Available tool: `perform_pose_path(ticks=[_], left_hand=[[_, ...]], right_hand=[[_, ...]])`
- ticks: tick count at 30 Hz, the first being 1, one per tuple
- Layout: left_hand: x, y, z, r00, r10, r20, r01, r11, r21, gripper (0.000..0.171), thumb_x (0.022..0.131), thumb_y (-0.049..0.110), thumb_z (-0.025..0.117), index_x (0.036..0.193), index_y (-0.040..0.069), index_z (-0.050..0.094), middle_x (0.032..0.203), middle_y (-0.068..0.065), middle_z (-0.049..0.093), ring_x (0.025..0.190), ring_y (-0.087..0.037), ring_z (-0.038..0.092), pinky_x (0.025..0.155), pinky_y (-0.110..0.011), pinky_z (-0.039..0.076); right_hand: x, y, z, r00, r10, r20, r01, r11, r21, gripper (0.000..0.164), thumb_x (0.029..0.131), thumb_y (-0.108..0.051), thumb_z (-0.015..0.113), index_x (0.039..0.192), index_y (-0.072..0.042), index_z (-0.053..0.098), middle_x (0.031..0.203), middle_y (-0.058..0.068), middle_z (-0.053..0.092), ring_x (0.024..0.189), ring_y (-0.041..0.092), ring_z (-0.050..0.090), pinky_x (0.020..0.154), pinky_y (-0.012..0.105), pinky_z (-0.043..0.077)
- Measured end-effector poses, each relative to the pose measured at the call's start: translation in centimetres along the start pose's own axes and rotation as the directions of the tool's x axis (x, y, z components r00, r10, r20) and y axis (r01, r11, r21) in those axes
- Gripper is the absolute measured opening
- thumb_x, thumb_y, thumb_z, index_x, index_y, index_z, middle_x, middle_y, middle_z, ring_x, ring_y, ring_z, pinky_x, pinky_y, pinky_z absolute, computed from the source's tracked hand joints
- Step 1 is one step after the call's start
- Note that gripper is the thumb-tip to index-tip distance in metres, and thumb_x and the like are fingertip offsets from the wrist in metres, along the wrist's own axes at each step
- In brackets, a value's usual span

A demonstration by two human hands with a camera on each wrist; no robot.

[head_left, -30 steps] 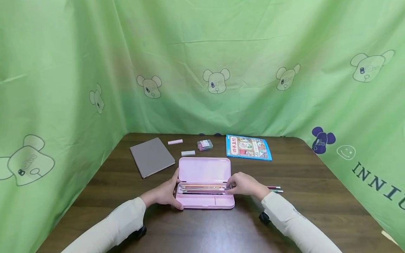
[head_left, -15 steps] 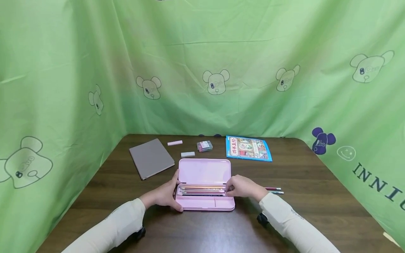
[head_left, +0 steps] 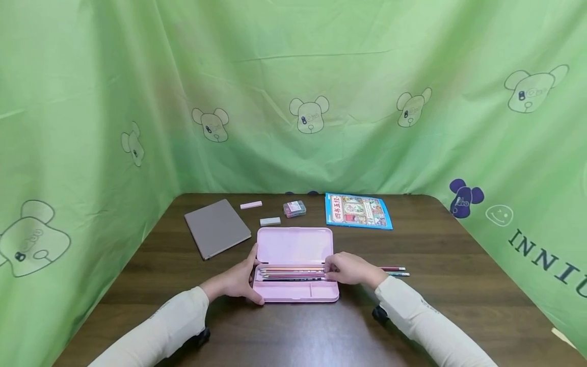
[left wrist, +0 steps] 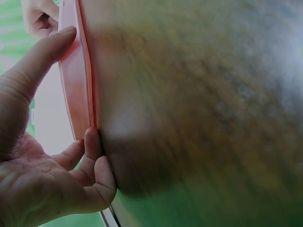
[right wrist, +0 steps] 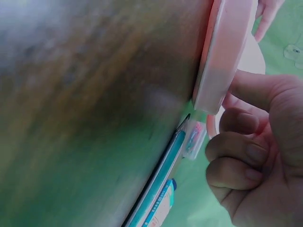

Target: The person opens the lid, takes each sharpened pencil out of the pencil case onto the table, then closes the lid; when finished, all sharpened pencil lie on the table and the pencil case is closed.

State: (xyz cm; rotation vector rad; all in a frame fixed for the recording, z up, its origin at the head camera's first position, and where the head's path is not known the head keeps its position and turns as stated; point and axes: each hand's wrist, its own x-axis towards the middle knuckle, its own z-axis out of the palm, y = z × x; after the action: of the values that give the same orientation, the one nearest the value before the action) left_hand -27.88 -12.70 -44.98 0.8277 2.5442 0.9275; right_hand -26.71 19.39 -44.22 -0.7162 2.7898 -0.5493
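Observation:
A pink pencil case (head_left: 293, 292) lies open on the table, its lid (head_left: 295, 245) tipped back. Several pencils (head_left: 291, 274) lie side by side in its rear compartment; the front one is divided. My left hand (head_left: 235, 280) grips the case's left end, thumb at the front corner and fingers along the side, as the left wrist view also shows. At the right end, my right hand (head_left: 350, 268) reaches over the rim and pinches at the pencils' ends. Its thumb and index fingertips are hidden behind the case wall in the right wrist view, the other fingers curled (right wrist: 236, 156).
Loose pencils (head_left: 398, 274) lie right of the case, partly behind the right hand; one is teal (right wrist: 163, 161). Behind stand a grey notebook (head_left: 217, 229), a pink bar (head_left: 250, 205), a whitish block (head_left: 270, 221), a small clear box (head_left: 294, 208) and a blue-edged book (head_left: 358, 211).
The head view has shifted slightly. Both hands keep their places on the case, the right one with small finger movements, and the pencils inside look slightly rearranged.

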Motion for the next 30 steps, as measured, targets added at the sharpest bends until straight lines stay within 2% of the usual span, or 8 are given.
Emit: perform_pose_path(ticks=[5,10,13,17,22,30], left_hand=[[0.1,0.1,0.0,1.000,0.000,-0.002,0.000,1.000,-0.007,0.136,0.058,0.030,0.088,0.144,-0.005,-0.011,0.133,-0.019,0.044,0.114,-0.028,0.047,0.099,-0.047,0.035],[0.2,0.0,0.0,1.000,0.007,0.000,-0.007,1.000,-0.002,0.136,0.058,0.030,0.088,0.144,-0.004,-0.012,0.132,-0.019,0.044,0.111,-0.027,0.049,0.097,-0.045,0.038],[0.3,-0.1,0.1,1.000,0.018,-0.002,-0.018,1.000,-0.003,0.135,0.059,0.029,0.088,0.143,-0.005,-0.012,0.131,-0.019,0.044,0.106,-0.025,0.051,0.094,-0.044,0.040],[0.3,-0.2,0.1,1.000,0.028,-0.001,-0.028,1.000,-0.002,0.135,0.059,0.029,0.088,0.143,-0.007,-0.012,0.132,-0.020,0.045,0.107,-0.027,0.051,0.094,-0.045,0.040],[0.2,-0.4,0.1,0.999,0.035,-0.011,-0.035,0.999,-0.002,0.135,0.058,0.027,0.088,0.142,-0.009,-0.011,0.132,-0.021,0.045,0.109,-0.028,0.050,0.094,-0.045,0.039],[0.3,-0.6,0.1,0.999,0.034,-0.007,-0.034,0.999,-0.011,0.135,0.058,0.028,0.088,0.142,-0.008,-0.011,0.130,-0.020,0.046,0.102,-0.025,0.053,0.091,-0.041,0.042]], right_hand=[[-0.5,-0.3,-0.7,0.998,-0.020,-0.061,0.019,1.000,-0.021,0.003,0.085,-0.017,0.066,0.087,-0.015,0.064,0.075,-0.008,0.059,0.066,0.008,0.050,0.062,0.024,0.044],[-1.2,0.0,-1.4,0.991,-0.047,-0.124,0.039,0.997,-0.066,0.003,0.085,-0.017,0.066,0.086,-0.016,0.064,0.078,-0.008,0.061,0.067,0.007,0.049,0.064,0.024,0.044],[-1.8,0.7,-1.7,0.981,-0.093,-0.169,0.077,0.992,-0.100,0.005,0.085,-0.017,0.066,0.082,-0.015,0.062,0.074,-0.009,0.059,0.065,0.006,0.047,0.062,0.024,0.042],[-2.9,1.8,-2.1,0.962,-0.141,-0.232,0.108,0.982,-0.153,0.008,0.084,-0.016,0.067,0.080,-0.016,0.060,0.074,-0.011,0.057,0.065,0.004,0.046,0.061,0.024,0.041],[-4.4,3.4,-2.7,0.958,-0.114,-0.264,0.077,0.986,-0.145,0.010,0.084,-0.018,0.067,0.079,-0.019,0.059,0.073,-0.013,0.055,0.065,0.004,0.045,0.061,0.023,0.039],[-7.2,5.7,-3.3,0.957,-0.071,-0.282,0.044,0.994,-0.103,0.010,0.084,-0.015,0.066,0.079,-0.017,0.058,0.071,-0.012,0.052,0.064,0.001,0.041,0.059,0.021,0.036]])
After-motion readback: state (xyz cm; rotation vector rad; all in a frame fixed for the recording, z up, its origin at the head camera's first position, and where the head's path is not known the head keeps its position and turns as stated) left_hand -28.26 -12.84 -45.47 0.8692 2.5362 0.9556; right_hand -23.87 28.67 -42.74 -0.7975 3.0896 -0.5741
